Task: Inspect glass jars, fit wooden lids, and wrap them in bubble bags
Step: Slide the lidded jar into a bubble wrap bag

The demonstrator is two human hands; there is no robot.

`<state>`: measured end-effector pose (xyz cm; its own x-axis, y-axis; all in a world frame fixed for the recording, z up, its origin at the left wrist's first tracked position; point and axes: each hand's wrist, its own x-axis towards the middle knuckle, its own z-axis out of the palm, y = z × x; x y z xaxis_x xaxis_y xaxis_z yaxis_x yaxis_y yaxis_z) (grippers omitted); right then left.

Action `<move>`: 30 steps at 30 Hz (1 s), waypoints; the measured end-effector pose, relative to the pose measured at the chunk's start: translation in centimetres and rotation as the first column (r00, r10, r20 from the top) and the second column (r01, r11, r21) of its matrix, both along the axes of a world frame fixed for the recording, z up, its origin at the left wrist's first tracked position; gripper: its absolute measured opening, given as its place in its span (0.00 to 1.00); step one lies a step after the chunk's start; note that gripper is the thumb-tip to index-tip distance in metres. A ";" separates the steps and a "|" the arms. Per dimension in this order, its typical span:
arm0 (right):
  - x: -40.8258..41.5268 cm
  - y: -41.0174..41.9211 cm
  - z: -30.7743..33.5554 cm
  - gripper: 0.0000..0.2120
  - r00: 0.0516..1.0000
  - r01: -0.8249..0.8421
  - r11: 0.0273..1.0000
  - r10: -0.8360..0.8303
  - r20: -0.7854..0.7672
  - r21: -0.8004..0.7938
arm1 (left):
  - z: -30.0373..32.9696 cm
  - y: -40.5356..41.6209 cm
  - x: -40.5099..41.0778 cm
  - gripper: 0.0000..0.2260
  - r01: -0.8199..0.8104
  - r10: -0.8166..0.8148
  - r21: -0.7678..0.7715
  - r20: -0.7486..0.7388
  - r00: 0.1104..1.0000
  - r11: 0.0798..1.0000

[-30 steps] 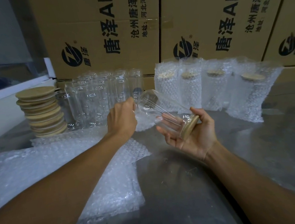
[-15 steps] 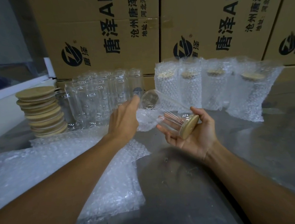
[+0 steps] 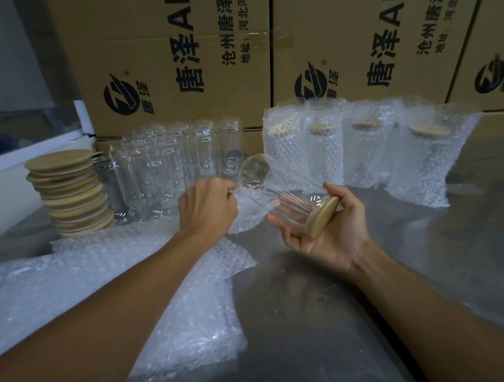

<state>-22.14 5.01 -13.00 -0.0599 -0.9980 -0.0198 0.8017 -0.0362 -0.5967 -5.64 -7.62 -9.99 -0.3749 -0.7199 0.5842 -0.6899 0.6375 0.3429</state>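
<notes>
Lying tilted in cupping right hand [image 3: 330, 229], lidded jar [image 3: 284, 194], base up-left; left hand [image 3: 208, 207] pinching bubble bag [image 3: 246, 212].

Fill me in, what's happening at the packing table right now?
A person is packing glass jars. The right hand cradles a lidded glass jar tilted on its side, wooden lid against the palm. The left hand pinches a bubble bag near the jar's base, apparently to sleeve it. Four wrapped jars stand behind, bare jars and a stack of wooden lids wait at left.
</notes>
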 end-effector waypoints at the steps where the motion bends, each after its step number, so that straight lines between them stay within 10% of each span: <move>1: 0.0 0.0 0.0 0.44 1.000 -0.005 1.000 0.005 -0.017 -0.002 | 0.1 -0.1 0.0 0.13 -0.008 0.008 0.013 -0.012 1.000 1.000; 8: 0.1 -0.2 0.2 0.42 0.978 -0.008 0.999 0.016 -0.209 0.040 | 0.5 -1.0 0.3 0.27 0.093 -0.100 0.221 0.018 0.995 0.971; 30: 0.8 -1.1 0.5 0.18 0.716 0.265 0.958 -0.117 -0.689 0.113 | -0.7 -0.5 0.2 0.35 0.128 -0.139 0.075 0.174 0.975 0.989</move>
